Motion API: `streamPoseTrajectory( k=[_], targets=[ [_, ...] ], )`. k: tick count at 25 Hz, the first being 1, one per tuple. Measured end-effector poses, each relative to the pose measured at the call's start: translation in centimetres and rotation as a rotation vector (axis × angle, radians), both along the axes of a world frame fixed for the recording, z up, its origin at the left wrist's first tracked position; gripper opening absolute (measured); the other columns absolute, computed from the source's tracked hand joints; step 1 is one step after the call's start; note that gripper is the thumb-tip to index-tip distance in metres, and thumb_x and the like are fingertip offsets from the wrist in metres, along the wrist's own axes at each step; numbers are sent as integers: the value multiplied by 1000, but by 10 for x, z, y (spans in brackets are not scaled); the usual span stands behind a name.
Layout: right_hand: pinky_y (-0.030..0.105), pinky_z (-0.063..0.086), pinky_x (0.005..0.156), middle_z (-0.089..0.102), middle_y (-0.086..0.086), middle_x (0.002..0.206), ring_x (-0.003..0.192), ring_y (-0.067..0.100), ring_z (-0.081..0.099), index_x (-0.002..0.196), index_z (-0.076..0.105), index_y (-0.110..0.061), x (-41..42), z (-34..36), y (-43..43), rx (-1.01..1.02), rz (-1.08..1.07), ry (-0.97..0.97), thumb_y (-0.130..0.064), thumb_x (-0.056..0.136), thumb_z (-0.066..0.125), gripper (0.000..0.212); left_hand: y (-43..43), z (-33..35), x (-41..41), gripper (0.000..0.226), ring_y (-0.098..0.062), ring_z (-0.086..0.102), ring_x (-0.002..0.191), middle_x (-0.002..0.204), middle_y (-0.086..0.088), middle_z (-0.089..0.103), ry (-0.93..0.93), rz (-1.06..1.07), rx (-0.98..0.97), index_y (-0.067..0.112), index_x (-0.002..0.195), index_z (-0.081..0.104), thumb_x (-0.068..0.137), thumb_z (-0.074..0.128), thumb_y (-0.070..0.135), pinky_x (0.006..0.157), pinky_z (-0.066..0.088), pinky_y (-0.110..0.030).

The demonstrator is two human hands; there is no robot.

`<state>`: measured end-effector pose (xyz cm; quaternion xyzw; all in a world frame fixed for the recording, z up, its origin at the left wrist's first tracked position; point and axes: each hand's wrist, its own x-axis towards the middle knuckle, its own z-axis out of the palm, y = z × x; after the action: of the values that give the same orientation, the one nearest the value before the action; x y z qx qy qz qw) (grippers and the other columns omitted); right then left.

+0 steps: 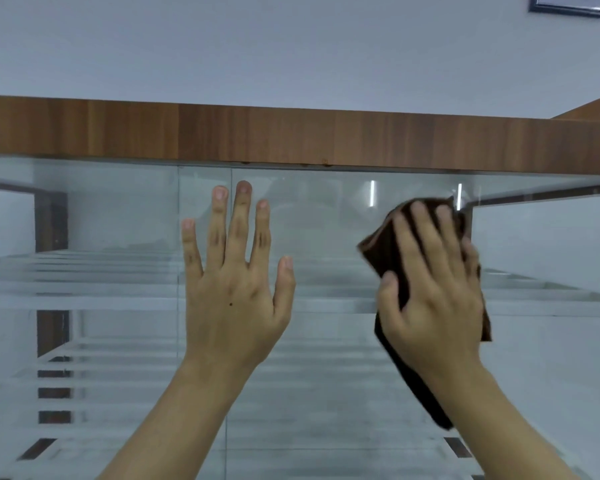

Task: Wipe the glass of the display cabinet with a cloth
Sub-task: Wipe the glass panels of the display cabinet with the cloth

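While we face the display cabinet [291, 140] from close up, w/ its wood-grain top band running across the upper half of the view, both our bare hands are up against the glass [125, 216] front. Our left hand [234, 292] is spread flat, fingers splayed & pointing up, palm toward the pane, holding nothing; it sits just right of a vertical seam [178, 237] where two panes seem to meet. Whether the palm fully touches the glass we can't say for sure. Our right hand [433, 289] is off to the right at abt the same height, fingers extended & slightly curled over a dark brown cloth [383, 247], pinning it against the glass. Cloth is bunched under the palm, w/ one corner poking out upper left of the fingers & a long tail hanging down past the wrist along the forearm. That hand and cloth look a bit blurred. The 2 hands are apart, clear glass between them. Thru the pane we see several glass shelves [84, 303] stacked at diff levels, dark brown frame posts [51, 223] at back left, & pale interior walls. Two short bright streaks [373, 193], prob. light reflections, show on the glass just above the cloth, near the top band. Above the cabinet is a plain pale wall [257, 46], & at top right corner a dark picture frame [568, 5] is partly cut off by the edge.
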<state>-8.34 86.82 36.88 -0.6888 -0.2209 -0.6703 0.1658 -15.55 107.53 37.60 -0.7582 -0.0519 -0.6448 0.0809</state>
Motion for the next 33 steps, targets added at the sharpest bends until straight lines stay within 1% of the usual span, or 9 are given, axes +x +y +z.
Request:
streamPoseTrajectory(
  k=[3,7,9,13,16,22,28,29,33],
  targets=[
    [55,24,122,41,11,160,154,32,26,152,45,-8,-1,32,13,234,11,20,-27,94,43,61,-11,-1,2,67,-39,0,156,169,-17,8,14,2,-6,12,160,21,103,31,46,124,6,-62],
    [53,23,124,33,4,165,157,26,21,155,41,-16,-13,-4,38,-138,103,-20,-28,94,47,63,-20,-3,4,65,-45,-1,154,168,-16,10,-1,-2,1,14,159,26,102,36,42,126,4,-57],
    [53,27,122,32,3,165,156,25,23,155,42,-17,-7,-30,13,-229,80,-23,-28,93,48,63,-28,-4,7,63,-42,1,155,168,-16,11,-12,-16,1,13,159,27,103,36,41,127,4,-53],
    [57,27,120,37,9,163,154,30,27,152,46,-11,13,-11,-41,70,22,10,-27,93,43,61,-46,-7,14,63,-30,6,157,169,-13,11,8,-83,30,14,160,24,103,34,38,127,9,-51],
    [57,21,123,39,10,162,155,31,24,152,45,-10,11,30,-26,219,55,31,-26,93,45,61,-57,-9,19,63,-28,5,157,170,-10,9,22,-99,25,14,160,21,103,32,38,127,8,-50],
    [55,26,122,33,5,165,156,27,24,154,43,-16,12,-24,-47,-198,74,-28,-27,92,47,63,-76,-10,30,63,-33,6,157,169,-13,12,-17,-63,-16,13,160,23,103,33,38,125,8,-59],
    [57,27,120,42,10,160,153,33,29,149,49,-10,33,30,-88,219,22,-12,-23,92,45,59,-104,-8,40,63,-30,8,157,169,-10,12,8,-56,66,17,160,24,103,34,42,124,11,-61],
    [56,25,121,40,9,161,154,31,27,151,48,-11,28,32,-77,187,50,-11,-24,92,45,60,-109,-8,42,63,-30,8,157,169,-9,12,6,-61,63,17,160,24,102,34,42,123,10,-62],
    [53,25,123,32,3,165,156,26,22,155,42,-18,21,-26,-79,-261,78,-34,-29,96,42,60,-117,-7,46,63,-32,8,157,169,-10,13,-20,-35,23,16,160,23,103,31,41,124,8,-62]
  ],
)
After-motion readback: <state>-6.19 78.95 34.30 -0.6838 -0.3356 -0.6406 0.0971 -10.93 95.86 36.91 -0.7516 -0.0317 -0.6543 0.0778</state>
